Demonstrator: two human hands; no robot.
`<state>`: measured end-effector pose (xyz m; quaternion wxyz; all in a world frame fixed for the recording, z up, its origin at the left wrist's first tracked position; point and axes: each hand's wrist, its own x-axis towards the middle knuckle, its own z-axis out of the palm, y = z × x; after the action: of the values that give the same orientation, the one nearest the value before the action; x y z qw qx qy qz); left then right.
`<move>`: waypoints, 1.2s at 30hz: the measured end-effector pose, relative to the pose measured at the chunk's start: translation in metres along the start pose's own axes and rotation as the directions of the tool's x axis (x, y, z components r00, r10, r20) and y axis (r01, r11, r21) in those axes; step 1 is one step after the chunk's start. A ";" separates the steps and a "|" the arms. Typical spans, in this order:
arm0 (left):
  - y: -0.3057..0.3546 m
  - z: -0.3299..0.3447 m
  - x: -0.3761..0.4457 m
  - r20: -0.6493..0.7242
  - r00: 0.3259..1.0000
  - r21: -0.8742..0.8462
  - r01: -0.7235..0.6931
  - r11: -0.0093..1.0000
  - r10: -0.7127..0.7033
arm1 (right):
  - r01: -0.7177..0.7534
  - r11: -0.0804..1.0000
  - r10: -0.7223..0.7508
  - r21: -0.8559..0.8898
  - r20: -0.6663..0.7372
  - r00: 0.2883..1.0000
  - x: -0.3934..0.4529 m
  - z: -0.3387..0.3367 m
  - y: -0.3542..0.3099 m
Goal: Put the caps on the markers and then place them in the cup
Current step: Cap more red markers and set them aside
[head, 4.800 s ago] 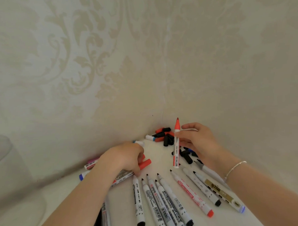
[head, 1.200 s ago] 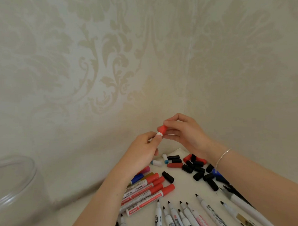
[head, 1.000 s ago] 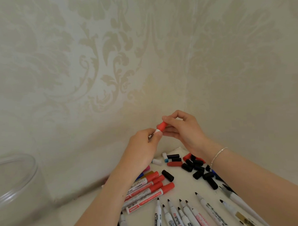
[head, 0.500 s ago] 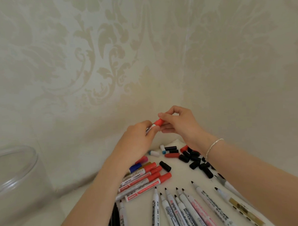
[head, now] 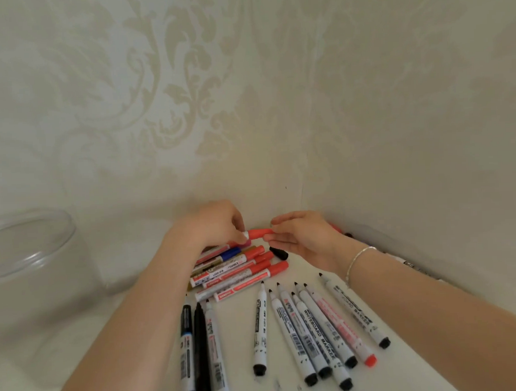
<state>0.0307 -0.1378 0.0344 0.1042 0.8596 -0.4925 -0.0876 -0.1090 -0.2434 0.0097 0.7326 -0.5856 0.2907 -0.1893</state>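
Observation:
My left hand (head: 211, 227) grips a white marker whose red cap (head: 260, 233) sticks out to the right. My right hand (head: 304, 239) has straight fingers just at the cap's end, holding nothing. Below the hands lies a pile of capped red, blue and gold markers (head: 242, 273). Several uncapped white markers (head: 312, 326) fan out in the foreground, tips pointing away from me. A clear plastic cup (head: 33, 282) stands at the far left.
A loose black cap (head: 278, 253) lies under my right hand; more caps are mostly hidden behind that hand in the wall corner. Three dark markers (head: 198, 351) lie beside my left forearm. Patterned walls close off the white tabletop (head: 129, 260) at the back and right.
The hands have come down toward the table. My right hand has let go of the red cap and its fingers have straightened; the cap now sits on the marker in my left hand.

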 end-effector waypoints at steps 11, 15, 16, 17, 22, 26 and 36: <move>0.006 0.024 0.014 -0.042 0.995 0.300 0.098 0.949 -0.090 | -0.191 0.151 -0.279 -0.970 -0.227 0.933 -0.052 -0.098 -0.006; 0.007 0.031 0.017 -0.074 0.994 0.358 0.103 0.928 -0.081 | -0.293 -0.101 -0.229 -0.951 -0.264 0.937 -0.067 -0.132 -0.007; 0.008 0.032 0.017 -0.067 0.994 0.359 0.101 0.928 -0.082 | -0.295 -0.114 -0.221 -0.949 -0.265 0.939 -0.067 -0.136 -0.005; 0.010 0.032 0.017 -0.060 0.995 0.357 0.099 0.929 -0.083 | -0.290 -0.120 -0.227 -0.950 -0.258 0.939 -0.067 -0.138 -0.002; 0.024 0.029 0.013 -0.156 0.988 0.265 0.037 0.964 0.005 | -0.261 -0.138 -0.250 -0.956 -0.221 0.943 -0.064 -0.137 0.002; 0.042 0.028 0.007 -0.249 0.955 0.166 -0.123 0.978 0.162 | -0.250 -0.150 -0.259 -0.957 -0.206 0.944 -0.062 -0.137 0.006; 0.078 0.042 -0.001 -0.221 0.940 -0.477 -0.337 0.812 0.260 | 0.124 0.780 -0.408 -0.614 -0.349 0.844 -0.057 -0.110 -0.027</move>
<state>-0.0445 -0.1793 0.0151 0.3748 0.7172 -0.5720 -0.1339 -0.2221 -0.2971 0.0319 0.3972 -0.7500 0.4113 -0.3326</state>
